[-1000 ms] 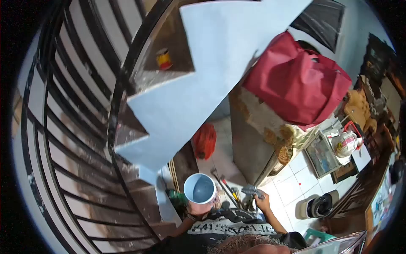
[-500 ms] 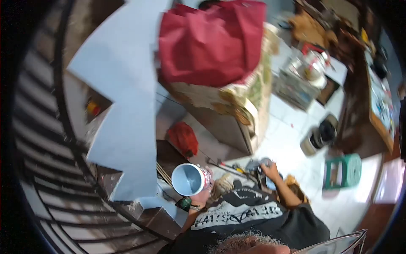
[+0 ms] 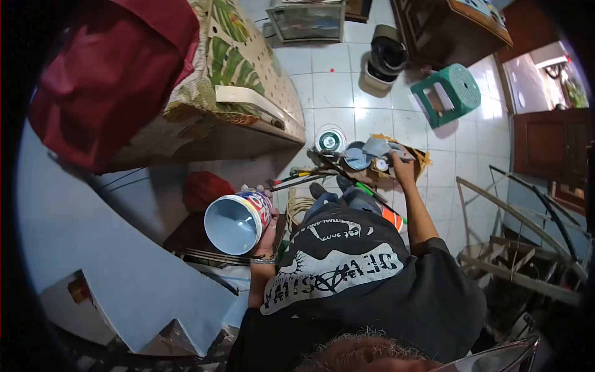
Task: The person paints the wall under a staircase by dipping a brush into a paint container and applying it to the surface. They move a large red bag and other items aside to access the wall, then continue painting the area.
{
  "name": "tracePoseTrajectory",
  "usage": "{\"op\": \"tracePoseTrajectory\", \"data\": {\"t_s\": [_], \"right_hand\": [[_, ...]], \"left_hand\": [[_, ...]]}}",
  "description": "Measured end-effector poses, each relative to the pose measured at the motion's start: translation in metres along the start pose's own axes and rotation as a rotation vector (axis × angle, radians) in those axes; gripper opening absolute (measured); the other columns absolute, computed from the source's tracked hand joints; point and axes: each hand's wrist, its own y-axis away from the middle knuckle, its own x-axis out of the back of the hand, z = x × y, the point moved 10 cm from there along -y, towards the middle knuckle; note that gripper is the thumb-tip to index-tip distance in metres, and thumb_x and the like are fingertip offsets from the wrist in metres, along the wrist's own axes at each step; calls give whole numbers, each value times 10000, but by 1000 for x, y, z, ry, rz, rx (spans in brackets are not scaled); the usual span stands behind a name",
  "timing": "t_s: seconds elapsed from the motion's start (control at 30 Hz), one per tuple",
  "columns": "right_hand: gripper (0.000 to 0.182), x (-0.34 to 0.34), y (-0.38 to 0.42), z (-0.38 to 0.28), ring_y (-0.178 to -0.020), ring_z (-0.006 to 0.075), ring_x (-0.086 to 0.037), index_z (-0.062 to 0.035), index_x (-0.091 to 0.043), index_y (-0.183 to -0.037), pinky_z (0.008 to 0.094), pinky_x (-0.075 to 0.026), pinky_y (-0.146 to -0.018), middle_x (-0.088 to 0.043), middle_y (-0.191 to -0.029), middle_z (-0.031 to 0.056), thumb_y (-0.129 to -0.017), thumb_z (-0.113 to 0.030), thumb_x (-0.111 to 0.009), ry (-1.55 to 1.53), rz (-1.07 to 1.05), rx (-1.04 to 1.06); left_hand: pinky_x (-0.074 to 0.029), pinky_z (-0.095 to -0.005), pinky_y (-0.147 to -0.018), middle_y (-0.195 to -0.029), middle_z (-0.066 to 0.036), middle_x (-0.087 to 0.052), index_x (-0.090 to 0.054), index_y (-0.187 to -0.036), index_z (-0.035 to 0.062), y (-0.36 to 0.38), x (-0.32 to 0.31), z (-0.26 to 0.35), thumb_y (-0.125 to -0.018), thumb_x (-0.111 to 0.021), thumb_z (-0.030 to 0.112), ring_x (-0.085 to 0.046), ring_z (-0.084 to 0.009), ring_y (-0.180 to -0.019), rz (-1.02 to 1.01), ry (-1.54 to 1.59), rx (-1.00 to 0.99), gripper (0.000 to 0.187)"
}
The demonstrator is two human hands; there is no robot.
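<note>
My left hand [image 3: 268,234] is wrapped round a small paint bucket [image 3: 257,208] with a printed red, blue and white label. The bucket is tilted, and its open mouth shows a pale blue inside. My right hand [image 3: 401,160] is closed on a flat grey tool [image 3: 376,147], whose exact kind I cannot make out. Just under and beside that tool are a round container with a grey-blue top [image 3: 356,157] and a cardboard box [image 3: 423,162] holding several things. A white tub with a green label [image 3: 330,141] stands to their left.
A cabinet [image 3: 248,133] with a patterned cover stands at upper left, a dark red cloth bag [image 3: 118,74] on it. The pale blue stair side [image 3: 136,248] is at left. A green stool [image 3: 455,93], a black bin [image 3: 387,59] and a metal frame [image 3: 527,217] are at right.
My view has swung to the right and down, bringing the box, tub and metal frame into clearer sight. The paint bucket stays in my left hand, the grey tool in my right.
</note>
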Motion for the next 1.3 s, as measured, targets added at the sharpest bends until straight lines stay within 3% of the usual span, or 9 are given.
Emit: {"op": "tracePoseTrajectory", "data": {"t_s": [0.43,0.53,0.7,0.77,0.87,1.0,1.1,1.23,1.3], "right_hand": [[270,25,72,31,-767,109,-609,-16,-684,-1098,264,-487,-682,-683,-843,32,-924,-215,-629,-130,204,-205],[316,22,66,59,-651,135,-634,-22,-653,-1198,284,-540,-601,-679,-894,61,-941,-202,-615,150,160,36],[235,-17,68,66,-698,49,-562,-62,-693,-1072,245,-493,-629,-642,-835,-27,-942,-258,-679,-215,221,-178],[235,-43,65,18,-678,72,-595,-62,-681,-1081,259,-514,-587,-663,-848,2,-940,-250,-686,-169,142,-110],[295,-88,52,75,-712,193,-682,-72,-630,-1188,322,-579,-580,-709,-949,93,-950,-242,-671,-579,-28,-351],[279,-113,23,24,-854,121,-613,-45,-674,-1105,270,-532,-676,-637,-1005,42,-961,-283,-655,-330,-46,-39],[236,-150,48,-157,-802,164,-675,-46,-520,-1112,292,-551,-694,-682,-987,137,-994,-234,-601,-665,-243,-87],[286,-151,37,-239,-825,192,-685,-30,-451,-1156,313,-568,-711,-681,-985,166,-1008,-243,-572,-446,-306,145],[340,-149,33,-266,-841,182,-670,-53,-442,-1168,285,-551,-716,-667,-993,169,-987,-299,-593,-408,-364,175]], "left_hand": [[-501,-493,-938,-1472,-166,-427,-406,-1483,186,-35,8,-1,-938,-614,311,-408,-338,-1347,-113,-10,216,597],[-502,-499,-947,-1471,-160,-431,-401,-1485,195,-31,11,3,-939,-613,323,-403,-338,-1354,-107,8,221,599],[-497,-501,-971,-1465,-166,-438,-406,-1479,185,-26,1,-1,-943,-606,363,-417,-340,-1355,-183,-37,269,599],[-493,-498,-983,-1460,-172,-446,-409,-1475,166,-29,-5,-5,-943,-604,385,-433,-346,-1348,-189,-87,259,607],[-505,-487,-972,-1441,-182,-462,-408,-1472,150,-40,-15,-19,-957,-590,379,-448,-354,-1338,-248,-48,308,592],[-497,-463,-941,-1392,-196,-498,-418,-1446,89,-61,-3,-29,-935,-549,491,-481,-351,-1293,-284,-350,203,663],[-453,-468,-979,-1370,-218,-507,-420,-1430,40,-69,-22,-44,-901,-487,607,-527,-341,-1218,-354,-133,294,778],[-447,-501,-982,-1325,-252,-524,-388,-1430,-11,-72,-52,-60,-932,-442,540,-606,-387,-1055,-296,-140,333,745],[-413,-524,-1037,-1372,-242,-497,-374,-1447,1,-85,-43,-60,-968,-394,520,-578,-383,-1138,-387,-161,310,706]]}}
